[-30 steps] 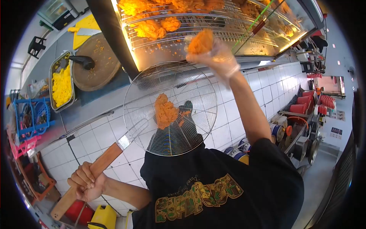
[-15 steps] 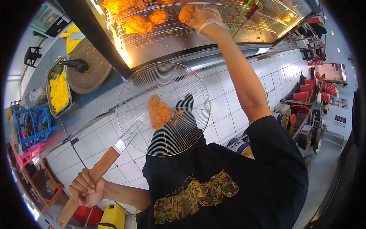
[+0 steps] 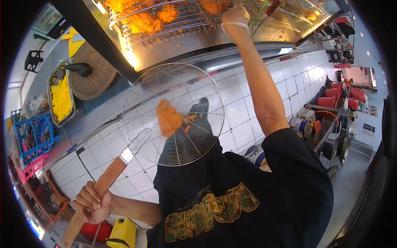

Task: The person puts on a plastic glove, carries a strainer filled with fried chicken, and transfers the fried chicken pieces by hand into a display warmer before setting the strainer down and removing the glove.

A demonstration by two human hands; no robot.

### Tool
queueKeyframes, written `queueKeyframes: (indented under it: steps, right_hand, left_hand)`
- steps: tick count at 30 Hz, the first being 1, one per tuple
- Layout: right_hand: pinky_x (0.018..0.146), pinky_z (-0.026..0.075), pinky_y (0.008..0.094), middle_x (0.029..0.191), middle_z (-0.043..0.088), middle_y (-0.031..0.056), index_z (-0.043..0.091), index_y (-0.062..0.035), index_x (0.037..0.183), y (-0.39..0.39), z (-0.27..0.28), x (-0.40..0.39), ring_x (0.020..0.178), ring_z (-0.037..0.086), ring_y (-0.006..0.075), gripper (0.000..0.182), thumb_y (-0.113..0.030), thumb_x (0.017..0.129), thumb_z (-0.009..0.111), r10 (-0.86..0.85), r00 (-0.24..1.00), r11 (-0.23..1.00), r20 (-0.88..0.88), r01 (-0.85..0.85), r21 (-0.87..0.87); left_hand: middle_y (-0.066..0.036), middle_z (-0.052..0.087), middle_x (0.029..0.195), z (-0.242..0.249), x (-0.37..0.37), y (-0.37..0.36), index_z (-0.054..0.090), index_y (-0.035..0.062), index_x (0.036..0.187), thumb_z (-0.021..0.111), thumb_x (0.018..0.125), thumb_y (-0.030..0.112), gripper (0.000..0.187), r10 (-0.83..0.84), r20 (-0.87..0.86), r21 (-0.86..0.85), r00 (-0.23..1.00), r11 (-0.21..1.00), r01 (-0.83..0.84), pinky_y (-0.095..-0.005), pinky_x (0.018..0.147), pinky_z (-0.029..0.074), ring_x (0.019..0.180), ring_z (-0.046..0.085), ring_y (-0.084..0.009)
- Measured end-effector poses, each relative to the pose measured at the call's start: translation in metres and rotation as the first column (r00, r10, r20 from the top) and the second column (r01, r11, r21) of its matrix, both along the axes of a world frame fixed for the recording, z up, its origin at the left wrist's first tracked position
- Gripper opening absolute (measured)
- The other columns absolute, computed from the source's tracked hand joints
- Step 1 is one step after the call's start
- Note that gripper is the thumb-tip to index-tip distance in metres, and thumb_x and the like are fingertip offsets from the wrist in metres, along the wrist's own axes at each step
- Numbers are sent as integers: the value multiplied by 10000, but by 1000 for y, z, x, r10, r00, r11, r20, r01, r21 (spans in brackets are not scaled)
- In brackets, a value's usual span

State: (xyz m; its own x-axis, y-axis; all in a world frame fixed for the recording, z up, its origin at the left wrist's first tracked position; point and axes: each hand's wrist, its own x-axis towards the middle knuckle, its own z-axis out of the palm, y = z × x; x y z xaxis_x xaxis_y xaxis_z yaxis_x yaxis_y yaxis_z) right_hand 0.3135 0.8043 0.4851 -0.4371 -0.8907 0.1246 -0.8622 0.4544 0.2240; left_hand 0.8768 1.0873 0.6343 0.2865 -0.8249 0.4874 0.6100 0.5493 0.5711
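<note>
My left hand grips the wooden handle of a round wire skimmer, held level over the floor. A piece of fried chicken and small crumbs lie on its mesh. My right hand, in a clear plastic glove, reaches inside a lit display cabinet at the wire rack. Just left of it is another fried chicken piece, cut by the top edge. The right fingers are curled and partly out of frame; whether they grip that piece cannot be made out.
More fried chicken lies on the rack's left side. On the left counter stand a metal tray of yellow food, a round brown board with a black-handled tool, and a blue basket. Pots and red containers line the right.
My right hand has shifted slightly right, and the chicken beside it sits higher in view. The skimmer is still in my left hand with its piece; the whole view has shifted slightly.
</note>
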Motion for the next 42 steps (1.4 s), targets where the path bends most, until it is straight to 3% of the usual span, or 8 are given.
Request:
queueKeyframes:
  steps: [2,4,10,22,26,29,37,42]
  right_hand:
    - [1025,454,402,1643,192,160,485,-132,1472,42,16,19,1387,429,325,532,-286,967,556,57,998,996,-31,-54,76]
    - [843,543,386,1014,722,163,688,-69,1124,97,23,40,933,692,310,406,-342,832,757,528,768,531,362,35,-847]
    - [950,534,369,1176,702,155,623,-25,1292,219,98,144,1034,690,292,585,-375,848,773,498,170,865,850,-170,-473]
    - [931,492,437,1128,589,266,270,72,1454,227,39,244,1044,605,391,990,-428,772,786,181,590,977,787,-197,-78]
    - [897,525,459,1194,606,234,351,42,1424,214,36,201,1055,630,367,754,-277,838,702,-86,-321,988,943,-152,38]
    - [881,564,472,1278,591,230,391,37,1421,209,49,162,1069,652,361,622,-136,873,628,-233,-955,965,185,-203,166]
    - [914,569,427,1337,547,219,336,28,1476,170,105,119,1112,640,341,690,-71,878,665,108,-772,987,626,10,-157]
    - [1005,478,417,1189,628,202,414,-14,1436,112,77,97,1129,603,347,720,-47,774,697,687,338,707,644,-104,-700]
  left_hand:
    - [26,402,480,1,-1,0,366,162,600,638,788,159,331,8,0,11,1000,1000,-8,-200,434,353,377,422,-71]
    - [26,400,478,0,-3,-1,367,164,601,641,783,157,330,5,-9,15,1000,1000,-5,-200,434,353,378,423,-71]
    - [27,391,482,5,-16,-8,402,170,612,664,768,161,304,-103,-78,11,992,994,104,-213,464,344,401,394,-78]
    - [16,402,511,-6,-69,-23,380,169,646,616,810,217,291,4,-37,-11,999,1000,-5,-238,483,353,412,388,-91]
    - [14,398,513,-8,-65,-20,382,166,656,603,817,207,277,13,-45,-32,999,999,-14,-238,490,355,420,392,-95]
    - [-9,412,525,-12,-55,-21,361,163,650,598,847,199,310,22,-70,-33,997,999,-24,-243,477,344,411,403,-101]
    - [-3,395,524,-21,-54,-15,364,150,685,575,855,177,272,4,-113,-18,994,1000,-6,-234,467,326,410,384,-98]
    - [-6,393,530,-21,-53,-6,362,147,696,569,850,169,259,-4,-105,-20,994,1000,2,-231,464,335,412,388,-100]
